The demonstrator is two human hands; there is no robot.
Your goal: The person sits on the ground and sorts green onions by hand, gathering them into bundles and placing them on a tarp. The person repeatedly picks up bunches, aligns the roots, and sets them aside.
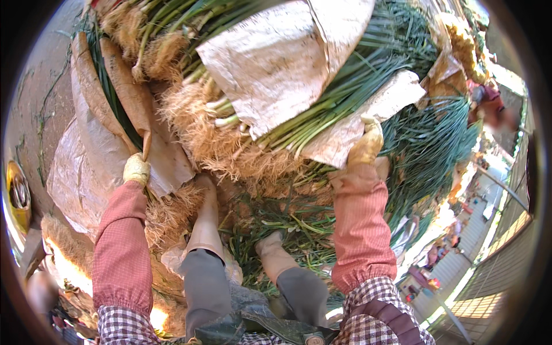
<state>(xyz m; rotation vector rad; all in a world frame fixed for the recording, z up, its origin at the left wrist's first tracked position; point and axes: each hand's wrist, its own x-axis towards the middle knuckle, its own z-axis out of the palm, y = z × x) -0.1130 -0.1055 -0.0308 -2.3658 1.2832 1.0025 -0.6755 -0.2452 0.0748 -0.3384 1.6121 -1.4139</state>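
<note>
My left hand (137,169), in a pale yellow glove, is closed on the lower end of a folded brown wrapping sheet (118,92). Dark green leaves poke out along the fold. To the right, my gloved right hand (365,144) grips the edge of a dirt-stained whitish sheet (368,115). Between both hands lies a big heap of green onions (276,129), their tan roots (230,146) turned toward me and their leaves spreading to the far right. A larger whitish sheet (270,63) covers part of the heap.
Loose green leaves (293,230) litter the ground around my feet. More onion leaves (437,138) hang at the right. A yellow container (18,195) stands at the far left. Another person (494,109) is at the far right, blurred. A pale crumpled sheet (86,178) lies beside my left arm.
</note>
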